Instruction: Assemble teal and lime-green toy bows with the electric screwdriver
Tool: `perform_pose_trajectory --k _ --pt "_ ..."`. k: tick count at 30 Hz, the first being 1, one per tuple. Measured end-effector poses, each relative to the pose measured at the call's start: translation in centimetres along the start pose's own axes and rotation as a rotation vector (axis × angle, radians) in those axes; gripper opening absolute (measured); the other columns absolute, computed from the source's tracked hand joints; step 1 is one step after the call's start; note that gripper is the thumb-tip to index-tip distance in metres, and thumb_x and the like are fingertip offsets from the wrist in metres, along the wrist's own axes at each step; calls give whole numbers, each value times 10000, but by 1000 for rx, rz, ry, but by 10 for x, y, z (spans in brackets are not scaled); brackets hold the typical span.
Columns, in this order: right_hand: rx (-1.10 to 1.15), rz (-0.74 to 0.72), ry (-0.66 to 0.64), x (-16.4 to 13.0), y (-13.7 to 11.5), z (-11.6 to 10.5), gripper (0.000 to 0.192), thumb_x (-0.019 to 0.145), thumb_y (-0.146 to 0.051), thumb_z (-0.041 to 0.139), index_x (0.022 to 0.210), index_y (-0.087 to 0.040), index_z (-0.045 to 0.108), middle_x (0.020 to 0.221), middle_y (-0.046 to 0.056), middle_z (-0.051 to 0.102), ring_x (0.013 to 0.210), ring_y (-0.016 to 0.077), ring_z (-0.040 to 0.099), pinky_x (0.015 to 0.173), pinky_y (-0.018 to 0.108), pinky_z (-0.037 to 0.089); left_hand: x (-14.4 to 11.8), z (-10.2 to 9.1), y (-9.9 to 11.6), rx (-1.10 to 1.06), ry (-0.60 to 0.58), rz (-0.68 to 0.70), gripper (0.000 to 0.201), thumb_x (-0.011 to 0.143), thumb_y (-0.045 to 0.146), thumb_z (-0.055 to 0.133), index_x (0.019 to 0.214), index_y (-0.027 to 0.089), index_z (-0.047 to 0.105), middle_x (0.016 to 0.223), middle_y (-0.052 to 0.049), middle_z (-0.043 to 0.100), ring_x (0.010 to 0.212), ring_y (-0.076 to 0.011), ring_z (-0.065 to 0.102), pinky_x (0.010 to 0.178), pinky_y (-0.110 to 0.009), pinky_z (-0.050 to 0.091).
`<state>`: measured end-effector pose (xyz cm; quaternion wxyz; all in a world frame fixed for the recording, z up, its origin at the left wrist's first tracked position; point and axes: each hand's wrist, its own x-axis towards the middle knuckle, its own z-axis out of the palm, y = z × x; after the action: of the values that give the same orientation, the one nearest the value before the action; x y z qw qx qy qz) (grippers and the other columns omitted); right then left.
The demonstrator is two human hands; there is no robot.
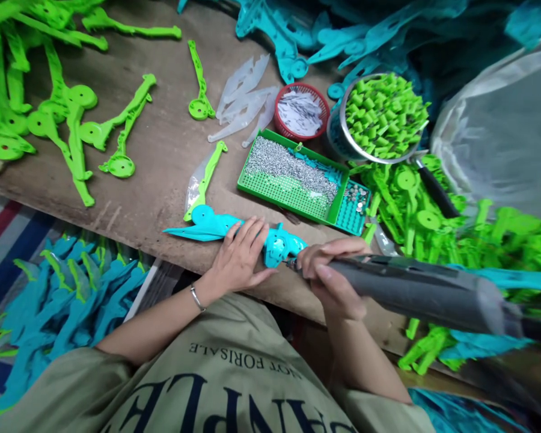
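My left hand (241, 255) lies over a blue plastic toy-like part (202, 225), holding it down on the table with fingers along the far side and thumb on the near side. The part's pointed end sticks out to the left. My right hand (336, 270) is wrapped round the front of a dark grey power screwdriver (410, 288), held nearly level. Its bit meets the right end of the blue part, though the exact contact is too small to make out. Just beyond lies a green arm piece (211, 174) with a clear plastic piece (196, 183).
Ahead stands a green tray (293, 210) of small metal screws. Behind it are a red basket (282, 123) of white slips and a metal pot (338, 129) of green pieces. Green parts (72, 120) lie left; blue parts (284, 48) lie at the back. Finished-looking blue-green pieces (67, 294) fill the lower left.
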<state>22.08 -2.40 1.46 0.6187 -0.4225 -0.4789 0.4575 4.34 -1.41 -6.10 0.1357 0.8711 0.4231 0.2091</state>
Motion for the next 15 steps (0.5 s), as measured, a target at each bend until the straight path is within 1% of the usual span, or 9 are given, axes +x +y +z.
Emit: perform_pose_trajectory --k 3,6,9,12,14,15 --pt "-4 31 7 -9 7 -2 173 852 -278 736 984 -271 624 586 -72 603 495 152 574 572 333 519 0 0 0 -5 -7 -2 838 979 604 512 1567 25 365 1568 -234 487 1507 -354 394 1261 -495 192" --pt "1 24 -7 -11 13 -2 158 860 -258 733 967 -274 618 592 -69 605 506 153 578 567 325 511 -1 0 0 -10 -15 -11 839 982 602 506 1576 29 355 1565 -233 491 1502 -355 401 1261 -493 192" --pt "10 -5 -74 -11 19 -1 143 869 -208 714 957 -275 625 622 -60 616 516 148 582 561 324 507 -1 1 0 -1 -19 -14 823 994 608 477 1565 25 375 1565 -229 494 1504 -351 401 1267 -486 177" --pt "-12 -32 -144 -10 24 -2 129 877 -183 694 930 -281 628 636 -56 620 507 149 578 549 334 510 -2 2 -1 -15 -30 -16 836 987 601 490 1589 40 341 1575 -228 483 1509 -356 392 1264 -496 186" --pt "-18 -10 -190 -8 26 -6 125 876 -193 698 915 -287 626 623 -55 616 510 163 584 541 344 510 -2 3 -1 -26 -37 -18 855 974 593 518 1598 44 321 1576 -233 478 1506 -363 393 1260 -506 198" --pt "-27 33 -202 -7 26 -8 119 869 -216 714 903 -288 625 610 -55 612 509 169 586 536 349 509 -2 4 -1 -27 -36 -19 861 969 592 528 1598 43 320 1575 -235 479 1505 -365 395 1259 -508 201"
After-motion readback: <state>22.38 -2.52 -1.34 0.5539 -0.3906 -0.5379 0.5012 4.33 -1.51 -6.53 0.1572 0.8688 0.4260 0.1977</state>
